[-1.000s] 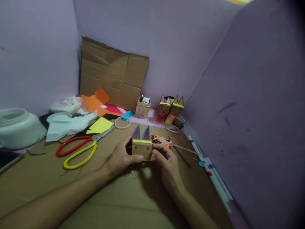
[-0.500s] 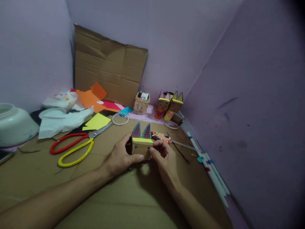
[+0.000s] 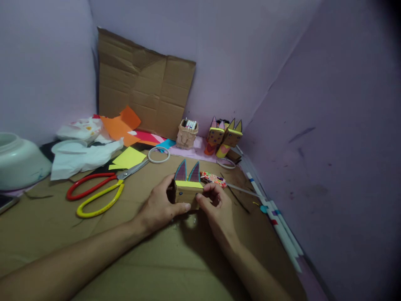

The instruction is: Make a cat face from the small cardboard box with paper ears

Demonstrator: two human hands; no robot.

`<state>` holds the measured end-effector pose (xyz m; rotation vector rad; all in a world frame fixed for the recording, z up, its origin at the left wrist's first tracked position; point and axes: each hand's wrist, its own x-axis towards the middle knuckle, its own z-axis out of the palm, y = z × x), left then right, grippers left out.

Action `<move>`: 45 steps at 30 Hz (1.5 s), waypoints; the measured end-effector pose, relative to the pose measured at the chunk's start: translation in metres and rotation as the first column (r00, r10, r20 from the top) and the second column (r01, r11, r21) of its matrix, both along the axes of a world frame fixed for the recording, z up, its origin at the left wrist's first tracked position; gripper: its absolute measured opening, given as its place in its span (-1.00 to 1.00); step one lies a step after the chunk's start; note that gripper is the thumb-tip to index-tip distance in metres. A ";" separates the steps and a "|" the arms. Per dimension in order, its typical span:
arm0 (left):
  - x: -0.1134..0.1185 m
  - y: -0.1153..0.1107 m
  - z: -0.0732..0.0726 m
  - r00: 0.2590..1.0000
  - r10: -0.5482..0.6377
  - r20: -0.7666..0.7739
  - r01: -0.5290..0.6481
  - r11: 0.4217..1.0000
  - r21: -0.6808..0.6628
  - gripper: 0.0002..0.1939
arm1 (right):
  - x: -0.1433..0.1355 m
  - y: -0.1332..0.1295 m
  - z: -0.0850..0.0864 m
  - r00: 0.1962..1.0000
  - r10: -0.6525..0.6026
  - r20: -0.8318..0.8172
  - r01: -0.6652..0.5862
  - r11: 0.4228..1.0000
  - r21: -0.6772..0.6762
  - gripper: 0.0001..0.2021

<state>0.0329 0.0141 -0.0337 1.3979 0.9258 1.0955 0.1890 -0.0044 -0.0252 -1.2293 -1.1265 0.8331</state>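
A small cardboard box head (image 3: 186,195) with a yellow strip, two purple ears edged in blue and small dark eyes is held above the cardboard sheet. My left hand (image 3: 159,201) grips its left side, thumb across the lower front. My right hand (image 3: 218,209) has its thumb and index finger on the right side of the box, near the right eye, which the fingertip partly covers. Behind my right hand lies a floral-patterned piece (image 3: 213,179).
Large scissors (image 3: 120,182) with red and yellow handles lie at left, near yellow paper (image 3: 130,159). A pen holder (image 3: 187,134) and two eared cardboard figures (image 3: 231,138) stand at the back. White rolled tubes (image 3: 283,234) lie along the right edge. A white bowl (image 3: 20,165) sits far left.
The right fingertip now covers more of the box's right eye. Both hands keep hold of the box, and the view has shifted slightly.
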 end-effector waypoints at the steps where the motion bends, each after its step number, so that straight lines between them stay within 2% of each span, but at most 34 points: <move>1: 0.000 0.000 0.000 1.000 0.001 -0.004 -0.001 1.000 -0.003 -0.32 | 0.000 0.000 0.000 1.000 0.003 -0.003 -0.003 1.000 -0.004 -0.85; 9: 0.001 0.001 0.003 1.000 -0.005 0.014 0.005 1.000 -0.013 -0.33 | 0.002 -0.002 0.001 0.998 0.049 -0.032 -0.050 0.998 -0.030 -0.84; 17: 0.000 0.003 0.006 0.997 -0.002 0.072 0.006 0.998 -0.064 -0.33 | -0.002 -0.004 0.006 0.982 0.109 -0.155 -0.120 0.991 -0.059 -0.76; 26: 0.000 0.003 0.000 0.999 -0.006 0.049 0.007 1.000 -0.026 -0.31 | -0.002 0.000 -0.003 0.992 0.077 -0.097 -0.080 0.996 -0.026 -0.80; 31: -0.001 0.002 -0.001 1.000 0.000 0.013 0.000 1.000 -0.018 -0.32 | -0.003 0.000 -0.002 0.992 0.061 -0.110 -0.066 0.997 -0.046 -0.80; 39: -0.001 0.001 0.002 1.000 0.020 -0.019 -0.020 1.000 -0.011 -0.34 | -0.001 -0.003 -0.002 0.974 0.100 -0.204 -0.124 0.986 -0.108 -0.81; 42: -0.001 0.000 0.005 1.000 0.017 0.019 -0.016 0.999 -0.037 -0.34 | 0.000 -0.004 -0.002 0.957 0.130 -0.258 -0.156 0.984 -0.083 -0.78; 45: -0.003 0.001 0.010 0.995 0.005 0.095 0.004 0.995 -0.103 -0.34 | 0.003 -0.003 0.000 0.925 0.126 -0.359 -0.179 0.976 -0.120 -0.80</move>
